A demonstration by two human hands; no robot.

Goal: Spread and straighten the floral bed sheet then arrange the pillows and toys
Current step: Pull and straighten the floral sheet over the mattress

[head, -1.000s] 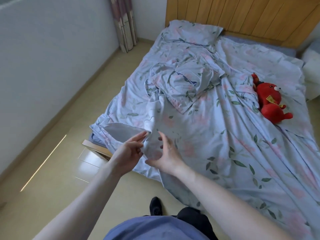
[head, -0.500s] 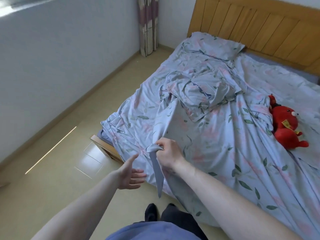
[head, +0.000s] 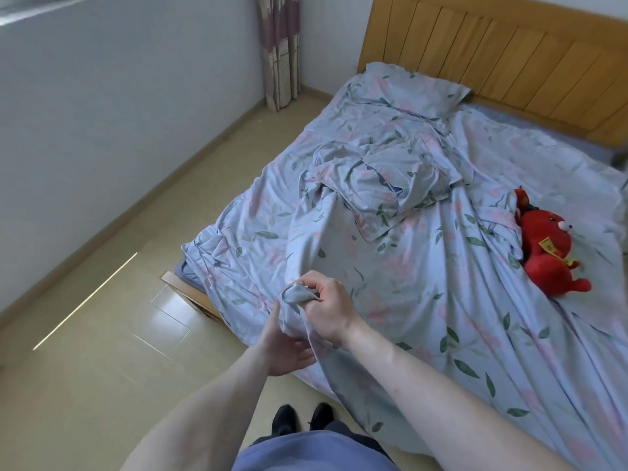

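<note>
Head view, one frame. Floral bed sheet (head: 424, 266) lies rumpled over the bed (head: 180, 278), pale blue with pink flowers and green leaves; its near edge hangs over the bed's near side toward the floor (head: 102, 351).

Right hand (head: 328, 305): fingers curled tight on a bunched corner of the sheet, just off the bed's near left corner; a ridge of cloth runs from the fist up toward the middle of the bed. Left hand (head: 289, 348): just below the right, palm up, fingers loosely apart, touching the cloth that hangs from the fist; no grip visible.

Pillow A (head: 404, 88), same print, lies flat at the bed's far edge against the wooden headboard (head: 492, 62). Pillow B (head: 384, 188), same print, sits askew near the middle, partly wrapped in sheet folds. Red plush toy (head: 547, 253) lies on the sheet near the right edge, well apart from both hands.

Curtain (head: 278, 52) hangs in the far room corner
</note>
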